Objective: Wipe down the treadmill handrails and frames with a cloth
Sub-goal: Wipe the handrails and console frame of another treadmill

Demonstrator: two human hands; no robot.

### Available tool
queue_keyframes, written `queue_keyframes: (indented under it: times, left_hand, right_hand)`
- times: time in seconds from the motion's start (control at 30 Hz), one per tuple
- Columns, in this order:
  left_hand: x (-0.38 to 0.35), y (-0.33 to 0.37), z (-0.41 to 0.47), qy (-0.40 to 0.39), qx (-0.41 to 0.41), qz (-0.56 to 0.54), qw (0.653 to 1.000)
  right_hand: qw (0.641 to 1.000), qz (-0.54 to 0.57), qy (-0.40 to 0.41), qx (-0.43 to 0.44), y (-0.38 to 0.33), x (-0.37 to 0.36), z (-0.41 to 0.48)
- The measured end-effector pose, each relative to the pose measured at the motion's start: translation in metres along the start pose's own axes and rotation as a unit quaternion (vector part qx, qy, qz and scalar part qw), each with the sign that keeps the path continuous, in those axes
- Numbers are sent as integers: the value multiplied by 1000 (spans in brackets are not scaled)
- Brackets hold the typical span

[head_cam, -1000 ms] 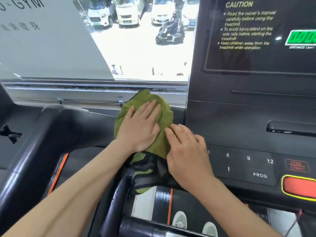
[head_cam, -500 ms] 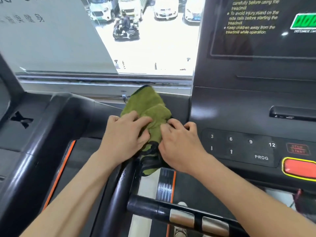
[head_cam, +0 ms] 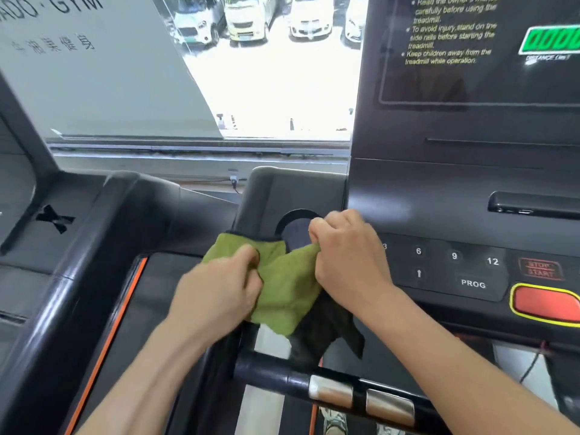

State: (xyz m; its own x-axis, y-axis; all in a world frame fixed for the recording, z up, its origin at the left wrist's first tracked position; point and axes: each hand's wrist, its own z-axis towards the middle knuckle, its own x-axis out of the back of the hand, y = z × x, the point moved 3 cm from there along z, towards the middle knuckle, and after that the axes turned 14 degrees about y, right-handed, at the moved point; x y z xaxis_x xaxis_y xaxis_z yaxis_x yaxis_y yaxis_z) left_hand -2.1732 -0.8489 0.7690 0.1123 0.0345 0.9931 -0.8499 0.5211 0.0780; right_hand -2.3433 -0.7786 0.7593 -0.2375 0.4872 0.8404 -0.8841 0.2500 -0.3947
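Cloth (head_cam: 284, 288) has slid nearer, stretched left-to-right, left hand (head_cam: 216, 296) and right hand (head_cam: 348, 255) pinching its ends.

The green cloth (head_cam: 282, 287), dark-edged with what looks like a black underside hanging below, is bunched and pulled between the left hand (head_cam: 216, 296) and the right hand (head_cam: 345, 255). It sits over the treadmill's black frame (head_cam: 260, 196), at a round recess (head_cam: 298, 229). Below lies the black handrail (head_cam: 276, 372) with two silver plates (head_cam: 329, 392).

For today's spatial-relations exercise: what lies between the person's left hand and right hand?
In the head view, the green cloth spans the gap; the left hand and right hand each grip a side of it.
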Motion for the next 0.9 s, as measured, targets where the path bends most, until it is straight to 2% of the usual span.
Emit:
queue_keyframes:
  times: [0.1, 0.2, 0.27, 0.37, 0.47, 0.6, 0.67, 0.77, 0.83, 0.9]
  left_hand:
    - [-16, 0, -7, 33, -46, -52, 997]
    - [-26, -8, -2, 65, -80, -63, 993]
    - [-32, -3, 3, 58, -102, -43, 992]
    - [-41, 14, 23, 59, -167, 22, 984]
    - [-37, 41, 49, 71, -221, 75, 970]
    - [-34, 61, 57, 77, -278, 95, 953]
    - [-45, 68, 51, 34, -316, 101, 943]
    - [-53, 73, 46, -27, -302, 73, 950]
    - [-51, 70, 46, -33, -275, 13, 961]
    - [-48, 62, 43, -40, -300, -33, 953]
  right_hand:
    - [999, 8, 19, 28, 0, 2, 3]
    - [994, 58, -79, 47, -14, -4, 2]
    - [991, 22, -114, 72, -19, -16, 2]
    - [993, -67, -66, 69, -16, -22, 5]
    - [995, -93, -19, 35, -6, -16, 8]
    - [995, -94, -12, 34, 2, -11, 6]
    - [998, -61, 0, 13, 5, -6, 2]
    - [1000, -1, 15, -17, 13, 2, -6]
    - [999, 21, 17, -43, 20, 4, -13]
    - [998, 29, 10, -49, 20, 4, -17]
